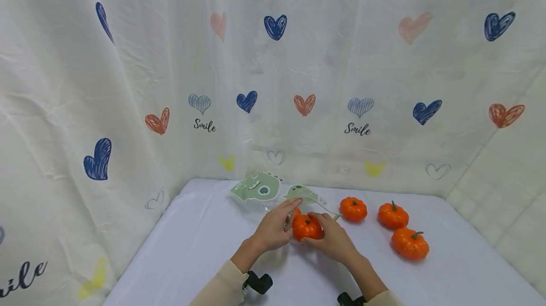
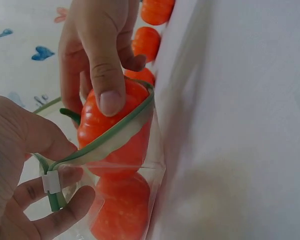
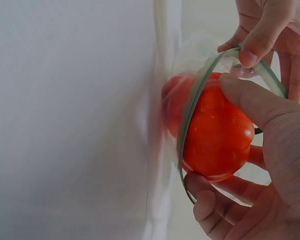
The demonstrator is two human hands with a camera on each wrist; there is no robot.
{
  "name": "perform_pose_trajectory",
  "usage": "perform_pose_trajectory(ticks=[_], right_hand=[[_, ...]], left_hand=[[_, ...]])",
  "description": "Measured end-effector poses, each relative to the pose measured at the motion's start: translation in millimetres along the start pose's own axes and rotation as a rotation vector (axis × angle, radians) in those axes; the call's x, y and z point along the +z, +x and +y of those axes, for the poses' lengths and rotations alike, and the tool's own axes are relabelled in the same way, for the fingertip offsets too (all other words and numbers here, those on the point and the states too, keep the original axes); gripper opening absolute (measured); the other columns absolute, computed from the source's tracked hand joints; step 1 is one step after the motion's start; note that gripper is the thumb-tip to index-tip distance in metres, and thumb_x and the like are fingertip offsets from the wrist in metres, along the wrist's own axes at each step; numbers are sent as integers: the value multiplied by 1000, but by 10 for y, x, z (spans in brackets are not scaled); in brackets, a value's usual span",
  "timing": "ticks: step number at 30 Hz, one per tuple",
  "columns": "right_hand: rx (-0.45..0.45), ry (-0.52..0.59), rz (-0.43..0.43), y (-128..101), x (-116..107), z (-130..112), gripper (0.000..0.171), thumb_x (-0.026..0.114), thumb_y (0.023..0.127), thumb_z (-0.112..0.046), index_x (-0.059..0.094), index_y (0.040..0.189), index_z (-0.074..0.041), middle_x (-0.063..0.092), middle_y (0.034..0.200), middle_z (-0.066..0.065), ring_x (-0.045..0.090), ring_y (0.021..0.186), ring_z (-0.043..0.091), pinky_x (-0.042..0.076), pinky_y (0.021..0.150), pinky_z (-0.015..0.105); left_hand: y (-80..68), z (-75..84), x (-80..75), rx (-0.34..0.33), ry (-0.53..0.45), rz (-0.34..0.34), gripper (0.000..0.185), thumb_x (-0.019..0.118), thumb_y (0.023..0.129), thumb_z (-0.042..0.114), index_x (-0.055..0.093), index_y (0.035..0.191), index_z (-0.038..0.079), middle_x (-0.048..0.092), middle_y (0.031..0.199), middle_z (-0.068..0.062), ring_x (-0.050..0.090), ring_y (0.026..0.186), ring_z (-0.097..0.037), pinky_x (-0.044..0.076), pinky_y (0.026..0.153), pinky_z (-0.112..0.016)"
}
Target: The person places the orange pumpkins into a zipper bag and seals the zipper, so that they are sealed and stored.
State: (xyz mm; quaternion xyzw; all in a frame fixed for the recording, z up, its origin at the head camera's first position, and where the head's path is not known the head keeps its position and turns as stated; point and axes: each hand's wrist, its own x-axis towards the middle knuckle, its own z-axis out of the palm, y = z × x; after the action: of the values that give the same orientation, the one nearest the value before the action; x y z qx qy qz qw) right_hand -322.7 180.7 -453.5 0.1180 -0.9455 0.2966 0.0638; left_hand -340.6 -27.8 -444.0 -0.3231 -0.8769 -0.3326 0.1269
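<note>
Pumpkin (image 2: 115, 125), probably light and smooth, goes stem-up; right hand (image 1: 334, 242) cups it, left hand (image 1: 273, 228) pinches the floppy zip bag (image 2: 110, 145) rim.

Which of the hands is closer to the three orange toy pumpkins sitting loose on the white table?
Right. The right hand grips a pumpkin on the side facing the three loose orange toy pumpkins; the left hand holds the clear green-rimmed bag's mouth, farther away.

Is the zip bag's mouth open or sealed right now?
Open. The bag's green rim gapes around the pumpkin the right hand pushes in; the left hand holds the slider end.
</note>
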Motion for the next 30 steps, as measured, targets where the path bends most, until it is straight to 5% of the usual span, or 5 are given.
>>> perform_pose_trajectory(ticks=[6,14,22,30], right_hand=[[9,4,4,23,29,-25,76,87,77,-45,58,142,-19,57,125,12,64,108,31,53,100,59],[35,-3,40,48,80,-31,82,90,74,-40,53,138,-5,60,128,15,65,110,31,54,101,56],[35,1,53,50,109,-32,74,92,73,-36,60,132,-3,57,114,15,54,79,18,53,73,32],[47,56,47,41,112,-29,72,92,73,-30,60,131,-2,57,116,17,55,80,16,51,70,28]], left_hand=[[0,11,7,1,27,13,80,75,83,2,44,156,18,42,163,-2,54,139,-22,55,94,-19],[2,22,-11,21,0,21,80,74,82,-1,45,155,15,42,163,-1,58,134,-21,54,91,-16],[3,21,-4,40,-7,29,79,73,83,-3,46,155,14,42,163,1,62,126,-21,54,89,-14],[-3,18,0,47,12,36,78,73,83,-3,47,154,13,44,162,-2,56,137,-22,55,94,-19]])
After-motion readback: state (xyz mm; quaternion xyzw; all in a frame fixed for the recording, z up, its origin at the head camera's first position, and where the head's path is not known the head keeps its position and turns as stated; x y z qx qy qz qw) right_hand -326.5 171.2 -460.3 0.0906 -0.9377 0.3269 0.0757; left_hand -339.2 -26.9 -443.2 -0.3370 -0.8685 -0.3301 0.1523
